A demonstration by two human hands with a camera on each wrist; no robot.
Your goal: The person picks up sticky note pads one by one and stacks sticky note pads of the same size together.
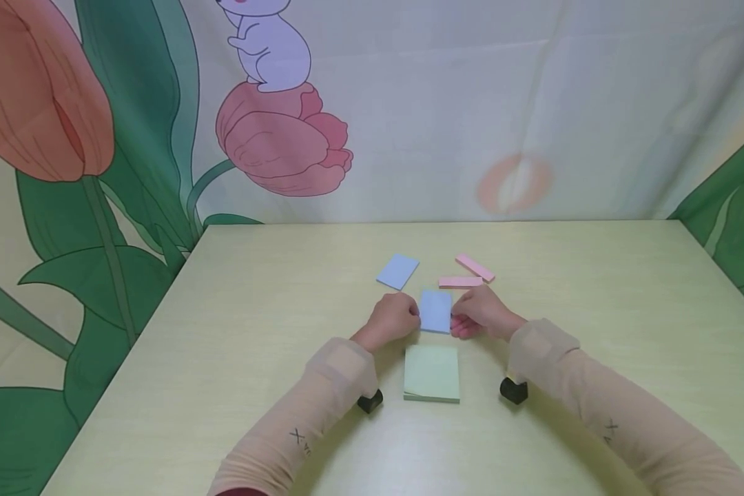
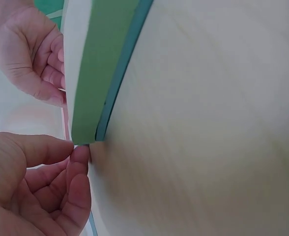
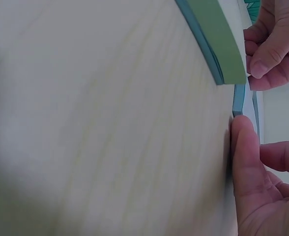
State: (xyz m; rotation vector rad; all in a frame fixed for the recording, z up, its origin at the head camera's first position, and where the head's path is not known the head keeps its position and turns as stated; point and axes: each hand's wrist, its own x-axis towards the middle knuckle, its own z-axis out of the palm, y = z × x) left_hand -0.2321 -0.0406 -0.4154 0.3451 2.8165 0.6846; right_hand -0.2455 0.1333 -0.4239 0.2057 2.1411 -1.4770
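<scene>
Left hand (image 1: 387,320): fingers curled in, thumb and index tips brought together at the left edge of the near blue note pad (image 1: 436,311); pad edge grasped, gap between tips nearly closed.
Right hand (image 1: 485,313): pad's right edge gripped by thumb and index; other fingers loosely bent beneath the palm; exact depth of the pinch cannot be told.
Near blue note pad: held between both sets of fingertips, flat or almost so, touched on two opposite sides.
Green note pad (image 1: 430,372): placed on the person's side of the fingers, just beside the held pad; a teal layer (image 2: 119,73) is seen along its underside.
Far blue note pad (image 1: 398,271): set at an angle just beyond the left fingers, untouched.
Pink strips (image 1: 460,282): two, laid beyond the right fingers; one set crosswise, the other slanted, ends meeting.
Sleeves (image 1: 341,372): beige, worn behind both sets of fingers, a black cube (image 1: 514,390) seen below each wrist.
Table (image 1: 161,413): pale, spread under the fingers and all pads.
</scene>
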